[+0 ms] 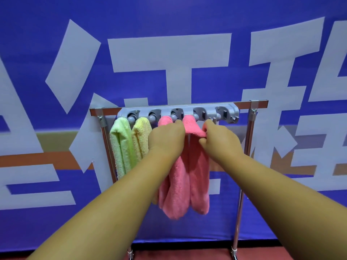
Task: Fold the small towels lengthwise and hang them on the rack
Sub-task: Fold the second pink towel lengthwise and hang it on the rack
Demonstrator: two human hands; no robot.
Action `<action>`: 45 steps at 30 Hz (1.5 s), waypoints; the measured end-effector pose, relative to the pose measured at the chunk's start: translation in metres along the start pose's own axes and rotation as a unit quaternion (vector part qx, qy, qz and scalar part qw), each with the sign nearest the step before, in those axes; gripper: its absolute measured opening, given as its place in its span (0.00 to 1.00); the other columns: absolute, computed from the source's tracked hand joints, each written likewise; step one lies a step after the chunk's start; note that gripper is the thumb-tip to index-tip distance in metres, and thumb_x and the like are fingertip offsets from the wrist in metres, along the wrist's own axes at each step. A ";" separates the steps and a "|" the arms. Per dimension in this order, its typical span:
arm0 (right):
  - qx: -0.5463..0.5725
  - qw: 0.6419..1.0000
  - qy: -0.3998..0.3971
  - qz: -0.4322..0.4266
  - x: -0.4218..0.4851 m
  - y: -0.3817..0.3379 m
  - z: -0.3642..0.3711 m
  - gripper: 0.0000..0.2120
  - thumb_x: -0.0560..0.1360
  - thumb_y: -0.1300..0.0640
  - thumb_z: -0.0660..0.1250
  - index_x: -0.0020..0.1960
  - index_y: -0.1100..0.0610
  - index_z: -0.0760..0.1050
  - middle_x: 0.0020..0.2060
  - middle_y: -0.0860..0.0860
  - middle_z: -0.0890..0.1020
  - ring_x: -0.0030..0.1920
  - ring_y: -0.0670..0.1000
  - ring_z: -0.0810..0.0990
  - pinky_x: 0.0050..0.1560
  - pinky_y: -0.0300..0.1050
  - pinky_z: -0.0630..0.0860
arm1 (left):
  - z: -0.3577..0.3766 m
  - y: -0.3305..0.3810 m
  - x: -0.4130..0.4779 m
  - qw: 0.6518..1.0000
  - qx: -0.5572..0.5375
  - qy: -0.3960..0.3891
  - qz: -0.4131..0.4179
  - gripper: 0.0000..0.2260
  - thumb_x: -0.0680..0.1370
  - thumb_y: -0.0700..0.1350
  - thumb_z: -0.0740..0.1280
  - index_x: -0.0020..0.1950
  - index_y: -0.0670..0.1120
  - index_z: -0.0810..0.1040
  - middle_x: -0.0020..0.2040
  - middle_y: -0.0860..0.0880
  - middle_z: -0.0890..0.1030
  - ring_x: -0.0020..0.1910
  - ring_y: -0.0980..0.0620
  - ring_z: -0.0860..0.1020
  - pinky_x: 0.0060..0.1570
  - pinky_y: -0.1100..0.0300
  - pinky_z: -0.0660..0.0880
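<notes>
A grey holder strip (189, 109) with several clips and pegs runs along the top bar of a metal rack (244, 166). From its left pegs hang a green towel (121, 147) and a yellow towel (140, 137). Two pink towels hang further right: one (175, 194) behind my left hand, the other (199, 175) draped over the fourth peg. My left hand (166, 137) is closed over the top of the left pink towel. My right hand (219, 139) pinches the upper right edge of the right pink towel just below the strip.
A blue banner (56, 53) with large white characters fills the background right behind the rack. The rack's chrome legs (236, 231) stand on a red floor (291, 253). The rightmost clip (223, 111) on the strip holds nothing.
</notes>
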State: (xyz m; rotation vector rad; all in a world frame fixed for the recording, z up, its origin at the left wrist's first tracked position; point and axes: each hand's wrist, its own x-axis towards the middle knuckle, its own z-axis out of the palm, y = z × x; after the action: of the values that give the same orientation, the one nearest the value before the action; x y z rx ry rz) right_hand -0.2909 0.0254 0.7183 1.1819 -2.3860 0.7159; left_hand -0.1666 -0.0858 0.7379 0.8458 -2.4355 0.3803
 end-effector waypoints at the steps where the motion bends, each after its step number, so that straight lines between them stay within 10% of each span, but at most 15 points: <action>1: 0.032 0.999 0.002 0.018 -0.003 0.001 0.004 0.08 0.79 0.54 0.66 0.56 0.52 0.71 0.47 0.52 0.82 0.47 0.61 0.78 0.42 0.53 0.72 | 0.003 -0.001 -0.003 1.000 -0.018 0.000 0.000 0.14 0.82 0.44 0.65 0.69 0.47 0.74 0.61 0.45 0.82 0.60 0.38 0.83 0.45 0.47 0.76; 7: 0.235 0.966 -0.010 0.104 -0.020 0.003 0.031 0.07 0.74 0.55 0.71 0.51 0.48 0.77 0.40 0.45 0.83 0.44 0.50 0.82 0.42 0.46 0.76 | 0.023 -0.006 -0.026 0.987 -0.150 -0.019 -0.054 0.13 0.80 0.56 0.66 0.59 0.49 0.76 0.55 0.44 0.84 0.58 0.38 0.82 0.51 0.47 0.74; 15: 0.227 0.967 -0.035 0.114 -0.045 0.010 0.066 0.05 0.73 0.53 0.68 0.42 0.48 0.72 0.41 0.47 0.80 0.41 0.50 0.79 0.38 0.50 0.72 | 0.066 0.005 -0.058 0.970 -0.212 -0.084 -0.085 0.17 0.78 0.64 0.68 0.53 0.52 0.76 0.50 0.48 0.85 0.54 0.40 0.84 0.49 0.49 0.79; 22: 0.222 0.963 -0.091 0.125 -0.066 0.027 0.094 0.02 0.73 0.56 0.67 0.45 0.51 0.74 0.41 0.48 0.82 0.42 0.54 0.81 0.44 0.54 0.80 | 0.114 0.027 -0.090 0.944 -0.272 -0.154 -0.108 0.18 0.80 0.55 0.70 0.66 0.49 0.77 0.57 0.43 0.85 0.59 0.37 0.84 0.55 0.48 0.79; 34: 0.178 0.964 -0.042 0.195 -0.081 0.062 0.106 0.09 0.76 0.55 0.70 0.50 0.51 0.69 0.39 0.52 0.81 0.41 0.60 0.80 0.41 0.55 0.79 | 0.155 0.054 -0.099 0.897 -0.391 -0.162 -0.126 0.16 0.78 0.45 0.70 0.65 0.45 0.80 0.55 0.41 0.87 0.58 0.37 0.84 0.55 0.51 0.79; 45: 0.170 0.962 -0.162 0.136 -0.104 0.050 0.128 0.04 0.75 0.51 0.67 0.49 0.48 0.75 0.42 0.46 0.83 0.44 0.54 0.82 0.47 0.56 0.83 | 0.168 0.037 -0.112 0.887 -0.379 -0.175 -0.196 0.18 0.78 0.50 0.72 0.63 0.46 0.72 0.57 0.40 0.85 0.56 0.36 0.84 0.50 0.50 0.78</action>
State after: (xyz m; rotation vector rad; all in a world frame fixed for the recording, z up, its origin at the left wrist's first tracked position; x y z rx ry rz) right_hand -0.2861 0.0398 0.5469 1.1863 -2.8179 1.1356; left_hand -0.1814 -0.0730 0.5341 1.0455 -2.3124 -0.8927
